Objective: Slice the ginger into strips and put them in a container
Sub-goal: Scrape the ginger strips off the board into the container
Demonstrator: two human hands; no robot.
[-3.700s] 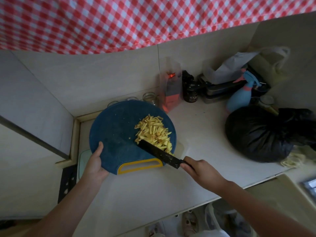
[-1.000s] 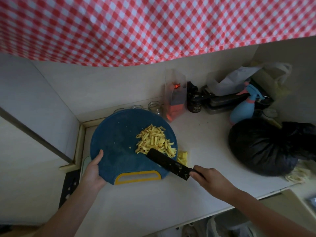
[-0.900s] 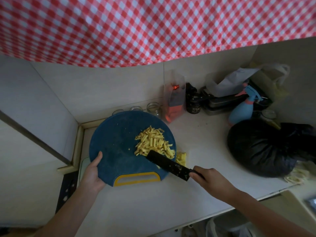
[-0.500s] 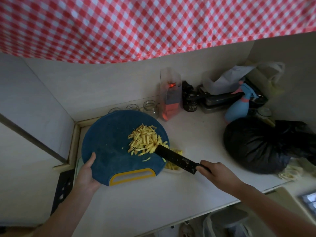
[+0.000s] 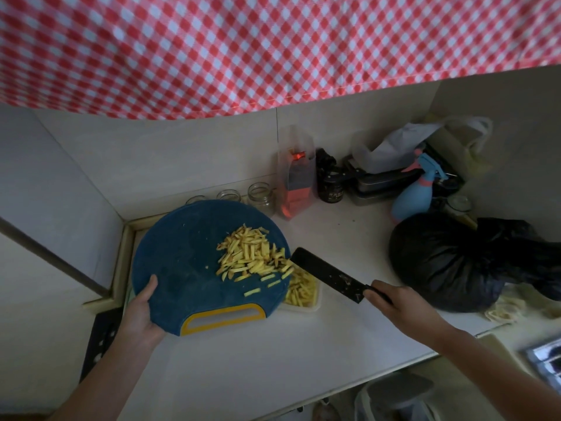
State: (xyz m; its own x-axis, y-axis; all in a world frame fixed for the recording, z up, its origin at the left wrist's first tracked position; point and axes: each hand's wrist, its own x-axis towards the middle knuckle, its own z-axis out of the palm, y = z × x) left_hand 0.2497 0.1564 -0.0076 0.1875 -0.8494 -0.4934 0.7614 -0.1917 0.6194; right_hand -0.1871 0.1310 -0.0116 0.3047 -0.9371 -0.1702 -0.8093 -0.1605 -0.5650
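My left hand [image 5: 142, 311] grips the lower left edge of a round blue cutting board [image 5: 182, 262] with a yellow handle, holding it tilted over the counter. A heap of yellow ginger strips [image 5: 252, 256] lies on the board's right side, reaching its edge. Under that edge stands a pale shallow container [image 5: 309, 305] with ginger strips inside. My right hand [image 5: 397, 305] holds the handle of a black knife [image 5: 328, 273], whose blade tip sits at the board's right rim, over the container.
Three glass jars [image 5: 261, 194], a clear pouch [image 5: 296, 174], a dark jar [image 5: 331, 189] and a blue spray bottle [image 5: 416, 196] line the back wall. A full black bag [image 5: 449, 259] sits at the right. A red checked cloth [image 5: 273, 50] hangs above.
The knife has swept rightward across the board, pushing strips off its edge. More ginger now lies in the container, and the blade has drawn back past the rim.
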